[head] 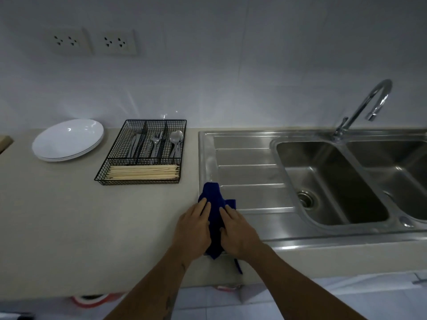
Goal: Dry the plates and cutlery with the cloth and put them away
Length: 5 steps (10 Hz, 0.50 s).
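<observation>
Blue cloth between left hand and right hand, touching both.

Both arms fwd, left hand & right hand palms-down, side by side.

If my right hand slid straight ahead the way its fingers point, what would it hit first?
Probably nothing soon: the right hand, resting on the dark blue cloth, points across the ribbed steel drainboard, which looks bare up to the wall.
</observation>
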{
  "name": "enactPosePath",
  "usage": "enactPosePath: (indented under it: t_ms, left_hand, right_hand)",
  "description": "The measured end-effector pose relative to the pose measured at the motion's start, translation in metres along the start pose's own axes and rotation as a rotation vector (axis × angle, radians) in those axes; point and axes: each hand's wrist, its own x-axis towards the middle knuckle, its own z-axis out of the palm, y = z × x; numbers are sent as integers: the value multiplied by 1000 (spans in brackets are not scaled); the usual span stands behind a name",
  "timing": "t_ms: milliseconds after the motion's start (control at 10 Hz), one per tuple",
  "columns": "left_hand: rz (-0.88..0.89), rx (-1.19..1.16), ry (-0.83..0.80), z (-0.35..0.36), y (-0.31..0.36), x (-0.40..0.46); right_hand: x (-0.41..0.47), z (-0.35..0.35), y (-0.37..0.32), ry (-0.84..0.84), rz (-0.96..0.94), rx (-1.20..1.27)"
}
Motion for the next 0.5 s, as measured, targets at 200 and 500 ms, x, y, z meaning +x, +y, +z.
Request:
enactPosePath:
  t_ms: [200, 500]
  left_hand:
    - [100, 43, -144, -24, -10, 12]
    - [94, 21, -60, -140, -23, 52]
  right_hand:
    - [0, -19, -14, 13, 19, -13]
    - [17, -119, -73, 189, 100, -4]
